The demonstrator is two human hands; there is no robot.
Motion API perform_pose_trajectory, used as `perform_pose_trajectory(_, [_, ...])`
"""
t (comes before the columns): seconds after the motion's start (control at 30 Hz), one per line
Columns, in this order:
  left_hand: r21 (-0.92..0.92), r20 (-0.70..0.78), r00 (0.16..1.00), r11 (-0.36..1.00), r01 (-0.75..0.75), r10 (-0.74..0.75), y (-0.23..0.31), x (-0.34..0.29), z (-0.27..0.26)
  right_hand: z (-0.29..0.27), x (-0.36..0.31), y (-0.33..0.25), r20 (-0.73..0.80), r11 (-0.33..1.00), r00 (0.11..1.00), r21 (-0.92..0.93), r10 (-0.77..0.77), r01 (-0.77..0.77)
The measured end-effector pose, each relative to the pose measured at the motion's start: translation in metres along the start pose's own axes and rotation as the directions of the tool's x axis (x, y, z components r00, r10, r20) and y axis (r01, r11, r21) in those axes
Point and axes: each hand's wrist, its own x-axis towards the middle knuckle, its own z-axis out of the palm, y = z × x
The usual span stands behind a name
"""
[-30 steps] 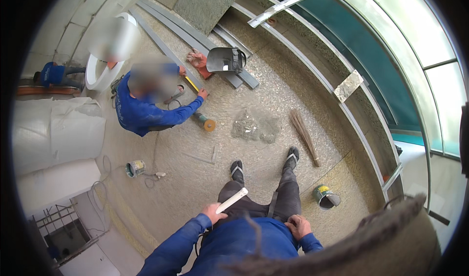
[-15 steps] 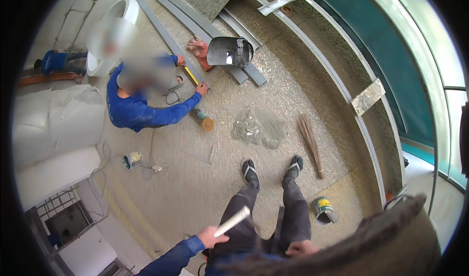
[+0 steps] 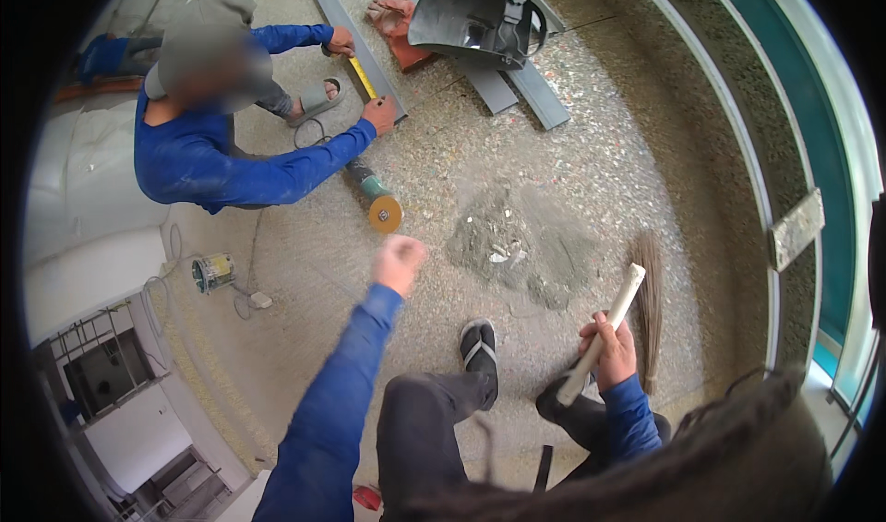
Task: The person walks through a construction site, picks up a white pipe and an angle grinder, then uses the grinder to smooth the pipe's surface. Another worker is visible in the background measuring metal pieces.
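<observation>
A pale, straight stick (image 3: 602, 335) slants up from my right hand (image 3: 613, 345), whose fingers are wrapped round its middle. My left hand (image 3: 399, 264) is stretched forward over the floor, just below the orange disc of an angle grinder (image 3: 377, 195), without clearly touching it. Its fingers are smeared by motion. Beyond the grinder, a co-worker in blue (image 3: 217, 157) crouches and holds a yellow tape measure (image 3: 364, 79) along a grey metal bar (image 3: 355, 56). A heap of grey powder and chips (image 3: 521, 250) lies in front of my feet.
A bundle of thin twigs (image 3: 650, 310) lies beside my right hand. A black welding mask (image 3: 475, 24) and reddish gloves (image 3: 397, 25) rest by more metal bars (image 3: 535, 93). A paint can (image 3: 213, 272) stands at left near a cable. A curved ledge (image 3: 771, 245) bounds the right.
The stick has passed from my left hand to my right. My left arm has reached forward, and my view has come lower and closer to the floor and the co-worker.
</observation>
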Motion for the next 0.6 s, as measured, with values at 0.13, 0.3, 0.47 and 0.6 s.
perform_pose_trajectory(0.13, [0.241,-0.282,0.945,0.941,0.239,-0.168,-0.153,0.132,-0.052,0.005,0.050,0.001,0.042,0.991,0.998,-0.129,-0.037,0.043])
perform_pose_trajectory(0.3, [0.352,-0.469,0.856,0.843,0.406,-0.217,-0.211,0.223,-0.067,0.021,0.069,-0.048,0.161,0.880,0.949,-0.356,-0.272,0.313])
perform_pose_trajectory(0.47, [0.141,-0.375,0.882,0.923,0.359,-0.285,-0.229,0.295,-0.063,-0.004,0.087,-0.048,0.085,0.822,0.857,-0.247,-0.509,0.513])
perform_pose_trajectory(0.6, [0.122,-0.197,0.943,0.948,0.293,-0.267,-0.246,0.322,-0.056,-0.029,0.090,-0.028,0.137,0.745,0.883,-0.487,-0.450,0.456])
